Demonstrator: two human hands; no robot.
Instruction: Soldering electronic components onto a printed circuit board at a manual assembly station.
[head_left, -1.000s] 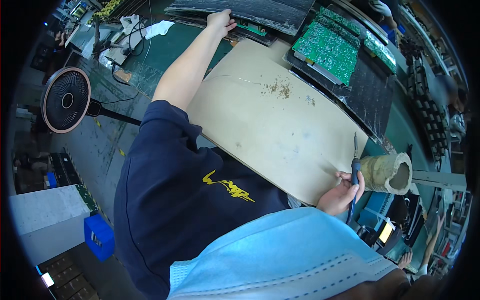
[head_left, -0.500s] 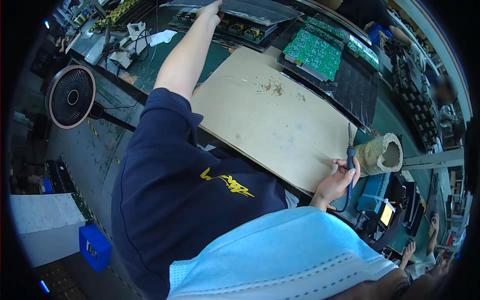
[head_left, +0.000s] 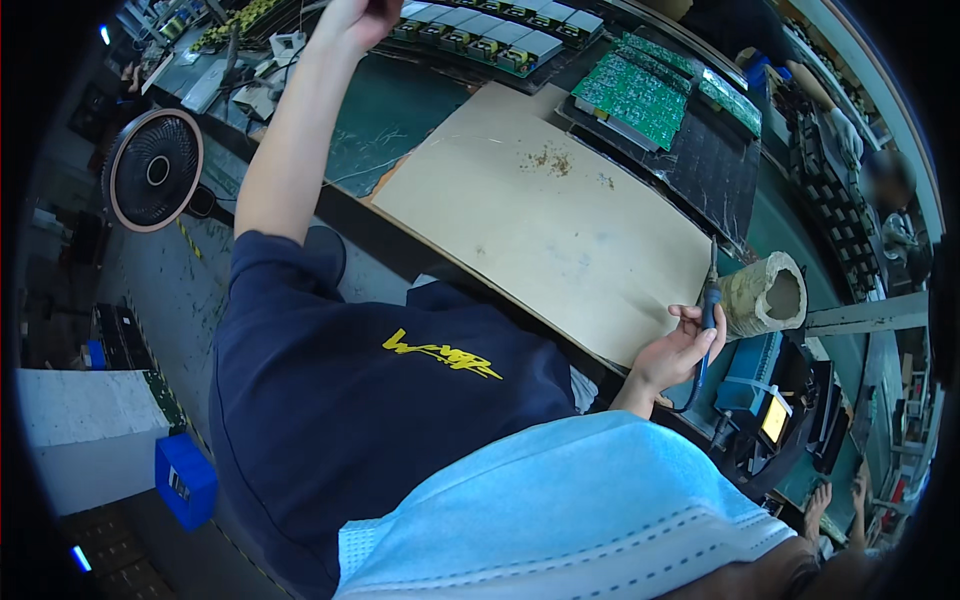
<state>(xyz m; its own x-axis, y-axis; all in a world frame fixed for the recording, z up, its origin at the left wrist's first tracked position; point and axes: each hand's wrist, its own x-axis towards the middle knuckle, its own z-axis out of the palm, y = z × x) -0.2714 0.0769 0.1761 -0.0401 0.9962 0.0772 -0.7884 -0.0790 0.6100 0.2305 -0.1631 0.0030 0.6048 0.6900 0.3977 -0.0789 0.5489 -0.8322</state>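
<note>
My right hand [head_left: 672,358] is closed around the dark blue handle of a soldering iron [head_left: 711,290], whose tip points up and away near the right end of a tan board [head_left: 470,215]. Brown crumbs [head_left: 548,160] are scattered on that board. At the top edge, my left hand [head_left: 352,25] reaches far forward; its fingers are partly cut off and in shadow, so I cannot make out whether it holds anything. Just right of it, rows of circuit boards with white blocks [head_left: 530,42] lie uncovered on a dark tray. Green circuit boards [head_left: 630,100] lie solder side up on a black tray.
A rough, hollow tan cylinder [head_left: 745,300] sits beside the iron. Next to it are a blue device [head_left: 752,372] and a lit yellow display [head_left: 774,418]. A fan [head_left: 157,170] stands at left, above a blue bin [head_left: 186,482]. Another person's gloved hand [head_left: 848,138] shows far right.
The dark sheet that my left hand gripped has gone out of view, exposing the circuit boards beneath. My left arm has moved left and outward. The right hand keeps the soldering iron.
</note>
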